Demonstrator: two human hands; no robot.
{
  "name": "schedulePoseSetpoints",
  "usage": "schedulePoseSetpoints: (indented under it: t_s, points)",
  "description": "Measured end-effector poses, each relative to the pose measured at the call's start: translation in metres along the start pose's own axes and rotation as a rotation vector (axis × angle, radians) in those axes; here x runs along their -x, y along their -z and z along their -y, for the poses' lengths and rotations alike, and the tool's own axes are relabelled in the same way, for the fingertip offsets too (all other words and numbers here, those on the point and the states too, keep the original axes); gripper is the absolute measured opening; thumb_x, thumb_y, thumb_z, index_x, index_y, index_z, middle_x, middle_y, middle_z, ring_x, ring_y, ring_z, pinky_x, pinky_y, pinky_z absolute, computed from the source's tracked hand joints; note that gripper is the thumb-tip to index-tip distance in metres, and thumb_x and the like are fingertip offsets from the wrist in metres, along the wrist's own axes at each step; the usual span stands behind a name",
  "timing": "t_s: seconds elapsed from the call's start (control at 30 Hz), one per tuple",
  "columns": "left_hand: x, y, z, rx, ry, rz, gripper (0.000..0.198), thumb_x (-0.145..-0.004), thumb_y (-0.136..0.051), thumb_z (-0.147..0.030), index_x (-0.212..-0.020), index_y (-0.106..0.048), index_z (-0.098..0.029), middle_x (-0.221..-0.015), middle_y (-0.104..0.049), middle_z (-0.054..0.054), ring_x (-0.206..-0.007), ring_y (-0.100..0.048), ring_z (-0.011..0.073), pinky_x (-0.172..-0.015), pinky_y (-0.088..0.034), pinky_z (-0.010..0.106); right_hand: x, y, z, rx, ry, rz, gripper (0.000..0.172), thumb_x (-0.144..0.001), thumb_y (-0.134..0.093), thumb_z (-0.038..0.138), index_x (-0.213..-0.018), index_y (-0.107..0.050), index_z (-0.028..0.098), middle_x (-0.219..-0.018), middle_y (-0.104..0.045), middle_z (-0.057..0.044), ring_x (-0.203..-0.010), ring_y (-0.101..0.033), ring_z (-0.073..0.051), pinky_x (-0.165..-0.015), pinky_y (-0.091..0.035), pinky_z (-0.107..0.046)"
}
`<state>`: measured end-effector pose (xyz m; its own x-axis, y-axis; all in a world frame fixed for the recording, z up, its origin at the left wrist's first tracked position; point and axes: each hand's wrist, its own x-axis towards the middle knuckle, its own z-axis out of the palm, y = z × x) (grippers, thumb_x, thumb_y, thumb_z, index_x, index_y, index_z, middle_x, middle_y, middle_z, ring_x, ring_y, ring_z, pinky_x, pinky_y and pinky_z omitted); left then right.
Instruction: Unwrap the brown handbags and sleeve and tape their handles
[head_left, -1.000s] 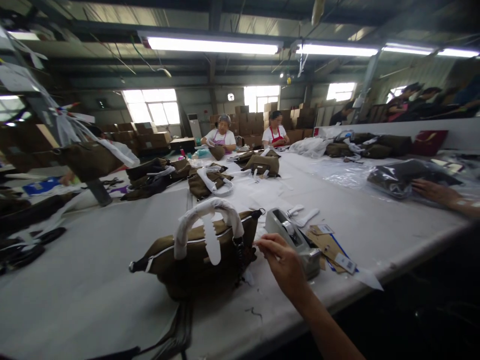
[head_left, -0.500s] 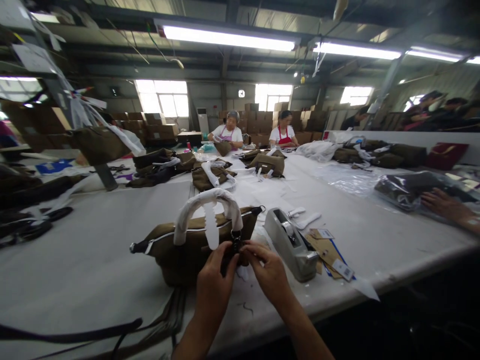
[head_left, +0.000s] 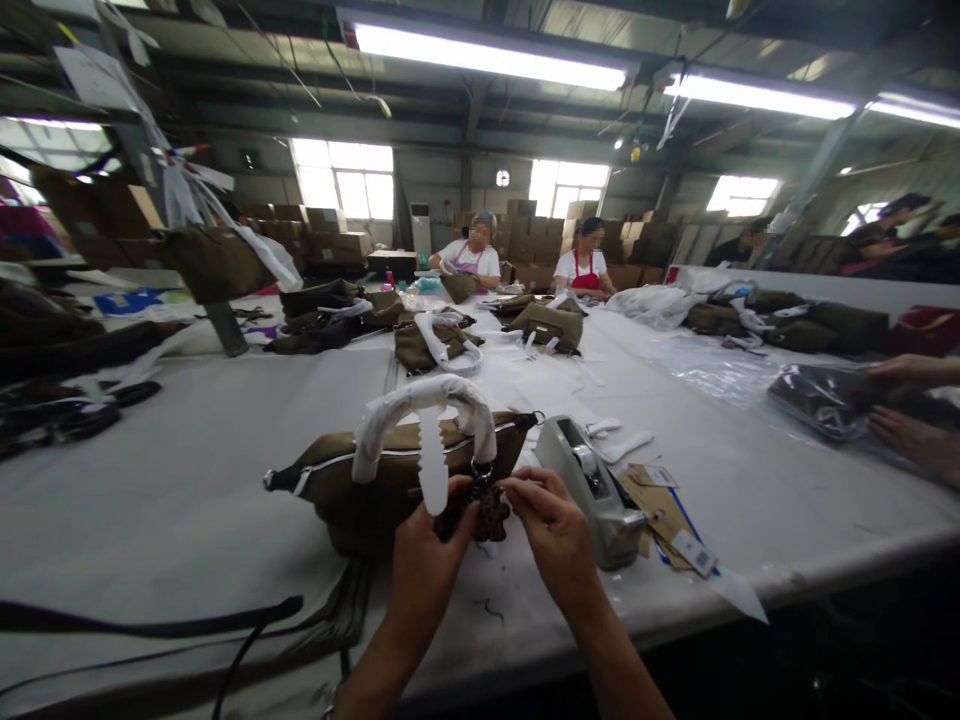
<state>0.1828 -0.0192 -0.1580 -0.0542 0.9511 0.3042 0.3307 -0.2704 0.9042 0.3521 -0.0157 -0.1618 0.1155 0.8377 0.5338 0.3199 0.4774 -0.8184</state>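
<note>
An olive-brown handbag [head_left: 352, 505] stands on the table, its handle [head_left: 420, 400] wrapped in white padding and a white notched plastic strip [head_left: 433, 460] hanging from the handle. Below the handle's right end hangs a dark brown, spotted bag charm [head_left: 492, 515]. My left hand [head_left: 431, 550] is closed on the charm's left side, thumb in front. With thumb and forefinger pinched at the charm's upper right, my right hand [head_left: 551, 530] also grips it; any small part between those fingertips is too small to make out.
A grey tape dispenser [head_left: 589, 490] stands just right of my right hand. Cardboard tags [head_left: 667, 510] lie beyond it. At the right, another person's hands [head_left: 911, 410] touch a plastic-wrapped bag [head_left: 817, 400]. More brown bags [head_left: 435, 340] lie farther back; a dark strap [head_left: 150, 630] is at front left.
The spotted charm now shows between my hands, where my fingers covered it before. My right hand has shifted slightly right. The other person's second hand has come onto the wrapped bag.
</note>
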Motion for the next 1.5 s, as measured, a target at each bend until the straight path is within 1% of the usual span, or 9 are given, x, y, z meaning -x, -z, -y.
schedulePoseSetpoints:
  t_s: [0.1,0.17,0.47,0.6,0.8,0.97,1.1,1.3,1.5]
  points:
    - [0.001,0.000,0.000,-0.029,-0.015,-0.015,0.030,-0.088,-0.069,-0.038,-0.114,-0.071,-0.023,-0.111,-0.078,0.004,-0.105,-0.073,0.0266,-0.098,-0.056,0.038,-0.006,0.005,0.004,0.148,0.059,0.010,0.015,-0.094,-0.066,0.026,-0.104,-0.077,0.025,-0.092,-0.070,-0.003,-0.083,-0.066,-0.017,-0.078,-0.054,-0.027]
    - [0.001,0.000,0.001,-0.032,-0.022,-0.009,0.030,-0.089,-0.068,-0.038,-0.115,-0.071,-0.023,-0.112,-0.077,0.003,-0.105,-0.072,0.0258,-0.098,-0.055,0.038,-0.008,0.006,0.005,0.254,0.088,0.026,0.012,-0.093,-0.067,0.024,-0.101,-0.076,0.025,-0.091,-0.071,-0.003,-0.079,-0.066,-0.018,-0.076,-0.052,-0.028]
    - [-0.001,-0.003,0.010,-0.058,-0.065,-0.063,0.032,-0.088,-0.066,-0.041,-0.115,-0.074,-0.025,-0.110,-0.079,0.002,-0.103,-0.074,0.0247,-0.095,-0.057,0.036,-0.010,0.007,0.010,0.461,0.118,0.082,0.015,-0.094,-0.064,0.019,-0.098,-0.077,0.024,-0.093,-0.073,-0.002,-0.087,-0.069,-0.020,-0.079,-0.050,-0.028]
    - [-0.001,-0.003,0.012,-0.063,-0.067,-0.063,0.033,-0.088,-0.066,-0.042,-0.115,-0.074,-0.025,-0.111,-0.079,0.002,-0.103,-0.074,0.0242,-0.095,-0.058,0.034,-0.012,0.005,0.009,0.405,0.097,0.093,0.013,-0.093,-0.065,0.019,-0.097,-0.077,0.024,-0.092,-0.073,-0.001,-0.086,-0.068,-0.019,-0.079,-0.049,-0.028]
    - [0.000,-0.001,0.009,-0.029,-0.030,-0.038,0.034,-0.089,-0.065,-0.043,-0.116,-0.075,-0.025,-0.111,-0.079,0.002,-0.106,-0.074,0.0245,-0.094,-0.059,0.033,-0.021,0.002,-0.001,0.183,0.033,0.114,0.007,-0.087,-0.073,0.021,-0.090,-0.078,0.025,-0.084,-0.071,0.000,-0.078,-0.066,-0.016,-0.075,-0.050,-0.025]
    - [-0.002,0.000,0.009,-0.040,-0.030,-0.015,0.037,-0.091,-0.061,-0.043,-0.120,-0.074,-0.024,-0.118,-0.077,0.004,-0.116,-0.070,0.0272,-0.101,-0.055,0.037,-0.026,-0.003,-0.012,0.005,0.008,0.085,0.011,-0.083,-0.077,0.017,-0.090,-0.078,0.025,-0.086,-0.074,0.001,-0.079,-0.067,-0.015,-0.077,-0.052,-0.024]
    - [-0.003,0.002,0.008,-0.045,-0.028,0.013,0.040,-0.092,-0.057,-0.045,-0.122,-0.073,-0.023,-0.122,-0.075,0.006,-0.120,-0.067,0.0286,-0.104,-0.053,0.040,-0.022,-0.006,-0.016,0.000,0.082,0.048,0.011,-0.083,-0.077,0.018,-0.092,-0.078,0.024,-0.087,-0.074,0.000,-0.081,-0.068,-0.016,-0.077,-0.053,-0.026]
    - [-0.004,0.005,0.007,-0.047,-0.006,0.101,0.042,-0.095,-0.049,-0.046,-0.123,-0.069,-0.022,-0.123,-0.074,0.006,-0.119,-0.067,0.0276,-0.105,-0.050,0.042,-0.015,-0.011,-0.015,0.038,0.288,-0.027,0.015,-0.087,-0.073,0.014,-0.096,-0.076,0.025,-0.085,-0.074,0.000,-0.082,-0.066,-0.017,-0.078,-0.053,-0.029]
    - [-0.006,0.004,0.004,-0.042,0.022,0.125,0.039,-0.095,-0.053,-0.050,-0.121,-0.066,-0.024,-0.121,-0.074,0.005,-0.118,-0.066,0.0261,-0.105,-0.048,0.041,-0.011,-0.020,-0.018,0.041,0.224,-0.067,0.020,-0.086,-0.075,0.013,-0.101,-0.075,0.026,-0.089,-0.074,-0.001,-0.080,-0.067,-0.017,-0.073,-0.055,-0.027]
